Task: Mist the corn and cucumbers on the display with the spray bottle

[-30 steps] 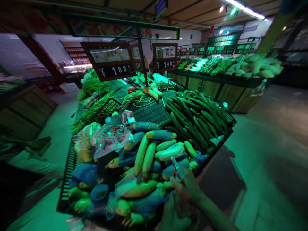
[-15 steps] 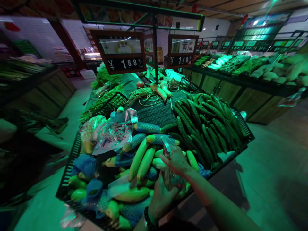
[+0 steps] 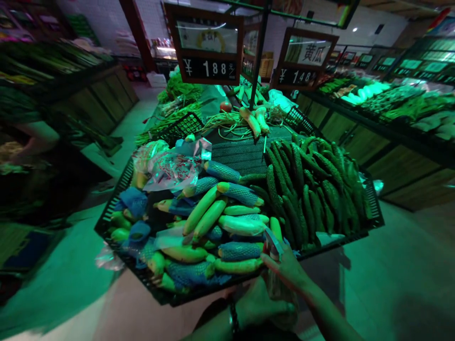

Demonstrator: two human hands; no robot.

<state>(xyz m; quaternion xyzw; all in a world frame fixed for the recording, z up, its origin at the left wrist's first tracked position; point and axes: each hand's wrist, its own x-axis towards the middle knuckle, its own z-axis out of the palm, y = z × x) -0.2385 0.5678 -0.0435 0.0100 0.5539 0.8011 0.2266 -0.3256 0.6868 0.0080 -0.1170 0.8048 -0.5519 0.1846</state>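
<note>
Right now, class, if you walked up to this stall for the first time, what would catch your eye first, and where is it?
Probably the heap of pale squashes, many in blue foam netting, filling the near left of the black crate table, with dark cucumbers piled to its right. Above hang price signs. At the bottom edge, the right hand and left hand hold a thin plastic bag.
</note>
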